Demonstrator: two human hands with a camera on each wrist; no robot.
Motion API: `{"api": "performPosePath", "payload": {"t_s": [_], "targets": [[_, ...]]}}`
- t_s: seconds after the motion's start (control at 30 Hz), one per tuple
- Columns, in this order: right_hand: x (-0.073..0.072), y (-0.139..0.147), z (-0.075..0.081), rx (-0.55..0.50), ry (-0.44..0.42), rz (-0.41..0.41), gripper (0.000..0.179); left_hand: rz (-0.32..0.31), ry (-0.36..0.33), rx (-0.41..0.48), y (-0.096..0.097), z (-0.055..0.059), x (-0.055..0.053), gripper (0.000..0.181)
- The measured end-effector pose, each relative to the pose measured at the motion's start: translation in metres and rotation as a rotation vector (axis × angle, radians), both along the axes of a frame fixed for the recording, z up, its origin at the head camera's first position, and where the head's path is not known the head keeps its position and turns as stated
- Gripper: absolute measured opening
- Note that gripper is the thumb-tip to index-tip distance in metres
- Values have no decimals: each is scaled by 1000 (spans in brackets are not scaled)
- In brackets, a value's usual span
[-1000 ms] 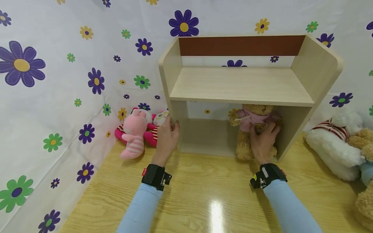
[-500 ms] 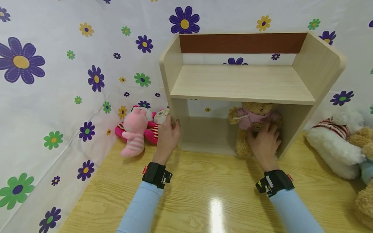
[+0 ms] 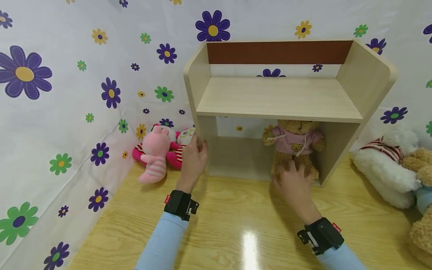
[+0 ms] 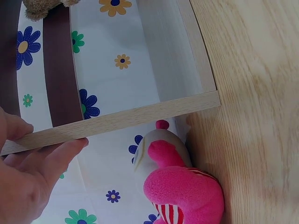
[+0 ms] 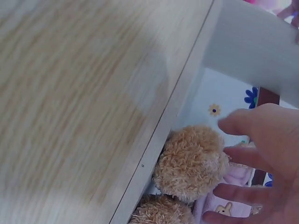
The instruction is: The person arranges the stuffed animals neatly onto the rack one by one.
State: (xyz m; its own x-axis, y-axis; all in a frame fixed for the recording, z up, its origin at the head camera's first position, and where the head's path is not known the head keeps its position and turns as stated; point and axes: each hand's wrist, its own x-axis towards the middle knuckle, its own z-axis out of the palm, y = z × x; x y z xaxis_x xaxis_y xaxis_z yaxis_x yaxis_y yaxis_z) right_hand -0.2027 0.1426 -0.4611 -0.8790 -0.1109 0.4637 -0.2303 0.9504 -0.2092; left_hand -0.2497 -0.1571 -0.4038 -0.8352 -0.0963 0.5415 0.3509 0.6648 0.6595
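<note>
A small wooden shelf (image 3: 280,95) stands on the table. My left hand (image 3: 193,161) grips the front edge of its left side panel (image 4: 121,119), with the thumb on one face and the fingers on the other. In the lower right compartment sits a brown teddy bear (image 3: 297,140) in a pink hoodie, the top of its head hidden by the middle board. My right hand (image 3: 294,185) is in front of the bear's legs, fingers spread. In the right wrist view those fingers (image 5: 245,193) lie beside a furry foot (image 5: 191,161) and are not curled round it; whether they touch it I cannot tell.
Left of the shelf, a pink striped plush toy (image 3: 155,155) leans with pink-and-white plush toys (image 3: 175,157) against the flowered wall cloth (image 3: 84,142). To the right sit a white plush toy (image 3: 388,172) and brown teddy bears (image 3: 420,232).
My right hand has moved down from the bear's chest to in front of its legs, uncovering the hoodie. The left hand has stayed on the side panel.
</note>
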Motion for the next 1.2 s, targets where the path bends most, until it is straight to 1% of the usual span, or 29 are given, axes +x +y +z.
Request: {"api": "performPosePath", "payload": {"t_s": [0.07, 0.13, 0.23, 0.43, 0.5, 0.57, 0.77, 1.03, 1.1, 1.2], "targets": [[1, -2, -1, 19, -48, 4, 35, 0, 3, -1, 0, 0, 1, 32], [1, -2, -3, 30, -57, 4, 38, 3, 5, -5, 0, -1, 1, 30], [0, -1, -5, 25, -40, 9, 39, 11, 7, -15, -1, -2, 1, 28], [-5, 3, -10, 7, 10, 15, 40, -1, 16, -3, -1, -3, -1, 26], [-8, 4, -12, 21, 33, 10, 39, -5, 17, 1, -1, -4, -2, 26], [-10, 5, -13, 25, 38, 6, 38, -7, 14, 3, -1, -4, -1, 26], [-14, 8, -12, -5, -5, 1, 37, 2, -12, 8, 0, -3, 1, 25], [-23, 13, -12, -48, -60, 7, 36, 1, -33, 15, 1, -3, 3, 31], [-26, 14, -12, -58, -74, 9, 35, 6, -28, 9, 1, -4, 2, 30], [-29, 16, -11, -75, -85, 23, 36, 18, -8, -8, 0, -5, 2, 20]]}}
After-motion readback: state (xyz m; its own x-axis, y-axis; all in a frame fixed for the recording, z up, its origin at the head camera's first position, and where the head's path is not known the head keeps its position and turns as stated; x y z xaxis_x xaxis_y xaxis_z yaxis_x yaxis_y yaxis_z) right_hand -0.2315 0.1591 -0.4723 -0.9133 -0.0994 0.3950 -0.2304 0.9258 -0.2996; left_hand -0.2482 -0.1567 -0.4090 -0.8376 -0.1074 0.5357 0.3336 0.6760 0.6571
